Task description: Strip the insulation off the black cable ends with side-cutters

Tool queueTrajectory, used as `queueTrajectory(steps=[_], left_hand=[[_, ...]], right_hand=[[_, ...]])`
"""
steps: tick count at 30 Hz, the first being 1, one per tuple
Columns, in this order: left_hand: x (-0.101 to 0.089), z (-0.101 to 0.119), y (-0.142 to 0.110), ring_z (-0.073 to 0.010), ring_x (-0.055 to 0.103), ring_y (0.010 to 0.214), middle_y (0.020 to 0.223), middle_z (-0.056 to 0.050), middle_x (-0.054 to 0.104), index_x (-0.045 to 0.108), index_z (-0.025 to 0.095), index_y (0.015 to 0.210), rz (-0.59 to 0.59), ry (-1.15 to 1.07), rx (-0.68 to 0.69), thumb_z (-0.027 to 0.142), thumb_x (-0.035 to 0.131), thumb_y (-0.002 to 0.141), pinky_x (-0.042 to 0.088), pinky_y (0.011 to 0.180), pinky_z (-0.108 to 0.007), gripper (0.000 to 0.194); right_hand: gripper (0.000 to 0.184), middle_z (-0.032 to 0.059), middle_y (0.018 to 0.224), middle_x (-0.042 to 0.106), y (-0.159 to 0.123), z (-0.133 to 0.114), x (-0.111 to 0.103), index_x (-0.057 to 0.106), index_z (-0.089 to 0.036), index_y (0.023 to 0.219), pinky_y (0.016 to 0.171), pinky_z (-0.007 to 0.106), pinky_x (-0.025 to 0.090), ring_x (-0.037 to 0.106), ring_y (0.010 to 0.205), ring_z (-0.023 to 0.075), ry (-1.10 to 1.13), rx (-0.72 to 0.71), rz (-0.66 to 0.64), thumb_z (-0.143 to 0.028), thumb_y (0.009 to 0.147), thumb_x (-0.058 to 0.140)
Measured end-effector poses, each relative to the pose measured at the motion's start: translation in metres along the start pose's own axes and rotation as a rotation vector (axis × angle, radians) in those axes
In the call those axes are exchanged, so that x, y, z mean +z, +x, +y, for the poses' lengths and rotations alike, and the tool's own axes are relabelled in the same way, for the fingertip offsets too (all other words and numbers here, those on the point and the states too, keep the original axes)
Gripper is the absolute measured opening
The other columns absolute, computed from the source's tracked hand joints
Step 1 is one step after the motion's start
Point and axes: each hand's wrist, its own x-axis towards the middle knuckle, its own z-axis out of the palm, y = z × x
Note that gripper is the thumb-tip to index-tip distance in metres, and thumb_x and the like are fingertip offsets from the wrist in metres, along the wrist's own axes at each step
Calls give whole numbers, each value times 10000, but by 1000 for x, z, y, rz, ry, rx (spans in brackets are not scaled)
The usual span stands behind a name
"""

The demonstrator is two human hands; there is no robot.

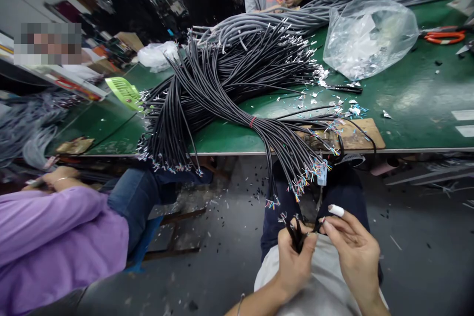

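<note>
Slim black cables (295, 238), bunched (wire tips splayed).

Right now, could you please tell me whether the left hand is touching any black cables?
Touching: the head view shows the left hand with its thumb and fingers closed around several black cables.

- Single view from the person's head, facing forward and down
- Left hand (294, 262) and right hand (354, 249) close, at lower right
- Surface (414, 103) farther off, seen from above, across the middle
</note>
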Motion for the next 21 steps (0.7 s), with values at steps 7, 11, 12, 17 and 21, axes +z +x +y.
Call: queueTrajectory(steps=[7,11,12,17,21], left_hand=[[4,7,6,-51,321,435,541,67,366,441,167,720,47,-185,-165,519,562,804,305,432,-179,381],[2,14,13,-57,324,423,502,69,361,442,171,693,20,-157,-139,543,574,781,293,423,-185,404],[1,15,14,-61,338,431,507,63,376,449,169,686,16,-128,-132,537,580,778,302,433,-189,401],[-3,14,18,-65,356,449,500,60,390,450,165,666,-13,-69,-138,491,603,774,319,467,-196,376],[-5,12,24,-46,295,400,468,76,357,453,160,658,-120,-128,-206,476,593,787,276,422,-188,368]], right_hand=[[287,43,744,708,-2,0,7,618,-173,942,680,235,580,688,679,159,-81,-150,16,-186,672,715],[285,61,770,703,8,2,2,613,-173,978,695,245,575,686,723,165,33,-52,-124,-223,711,697],[312,74,810,711,11,2,1,608,-178,1009,711,259,574,688,751,174,76,-25,-158,-239,716,698],[416,88,878,719,20,-2,-1,577,-186,1116,774,309,563,688,813,193,102,85,-238,-249,726,708],[472,109,1066,682,28,-7,-4,539,-215,1184,820,339,546,658,949,218,160,73,-348,-259,741,697]])
